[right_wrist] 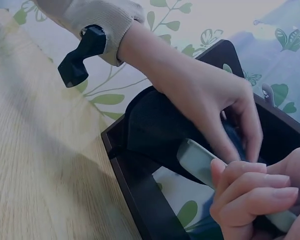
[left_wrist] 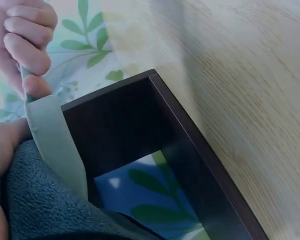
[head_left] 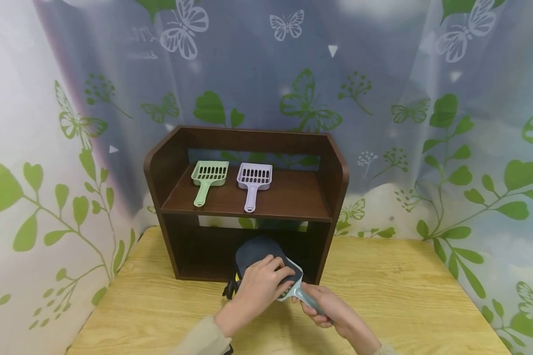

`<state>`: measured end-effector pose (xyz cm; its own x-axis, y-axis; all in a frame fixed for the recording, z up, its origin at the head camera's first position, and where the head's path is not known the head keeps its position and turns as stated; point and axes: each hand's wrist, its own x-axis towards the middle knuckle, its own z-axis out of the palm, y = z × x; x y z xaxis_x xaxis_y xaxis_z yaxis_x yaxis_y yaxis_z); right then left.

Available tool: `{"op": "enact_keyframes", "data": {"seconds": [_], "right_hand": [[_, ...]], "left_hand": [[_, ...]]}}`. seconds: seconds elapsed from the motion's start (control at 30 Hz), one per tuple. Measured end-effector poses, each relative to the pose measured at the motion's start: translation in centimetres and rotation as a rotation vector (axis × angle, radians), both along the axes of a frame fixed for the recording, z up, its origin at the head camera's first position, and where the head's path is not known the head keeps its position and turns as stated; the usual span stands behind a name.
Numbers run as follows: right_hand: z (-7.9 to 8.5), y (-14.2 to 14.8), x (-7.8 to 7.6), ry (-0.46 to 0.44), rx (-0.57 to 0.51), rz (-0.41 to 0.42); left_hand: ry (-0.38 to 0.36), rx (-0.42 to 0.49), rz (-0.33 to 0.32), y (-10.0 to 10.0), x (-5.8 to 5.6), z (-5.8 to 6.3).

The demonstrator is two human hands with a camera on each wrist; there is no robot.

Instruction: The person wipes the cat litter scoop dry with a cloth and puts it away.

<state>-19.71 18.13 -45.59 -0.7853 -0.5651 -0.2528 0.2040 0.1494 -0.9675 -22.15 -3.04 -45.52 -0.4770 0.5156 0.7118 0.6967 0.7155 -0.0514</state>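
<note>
My right hand [head_left: 326, 308] grips the handle of a pale blue-grey litter scoop [head_left: 309, 299], held in front of the shelf's lower compartment. Over the scoop's head lies a dark blue-grey cloth [head_left: 257, 249], fuzzy in the left wrist view. My left hand [head_left: 259, 283] holds that cloth against the scoop with bent fingers. The right wrist view has the left thumb and fingers closing on the dark cloth [right_wrist: 157, 127], beside the scoop's edge [right_wrist: 195, 161]. Much of the scoop's slotted head is hidden by cloth and fingers.
A dark brown two-tier shelf [head_left: 297, 197] stands on the wood-grain table [head_left: 395, 281]. On its upper tier lie a green litter scoop [head_left: 203, 190] and a purple litter scoop [head_left: 251, 195], handles forward. A leaf-patterned curtain [head_left: 248, 74] hangs behind.
</note>
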Motion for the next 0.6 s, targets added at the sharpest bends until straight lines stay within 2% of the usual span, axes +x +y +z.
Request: {"op": "enact_keyframes", "data": {"seconds": [0.23, 0.4, 0.6], "right_hand": [[0.3, -0.4, 0.2, 0.018, -0.008, -0.040], [0.1, -0.9, 0.6, 0.000, -0.016, -0.088], [0.1, -0.9, 1.1, -0.007, -0.017, -0.106]], "left_hand": [[0.064, 0.005, 0.048, 0.6, -0.2, 0.1], [0.103, -0.009, 0.130, 0.8, -0.2, 0.5], [0.132, -0.027, 0.220, -0.3, -1.0, 0.7]]}}
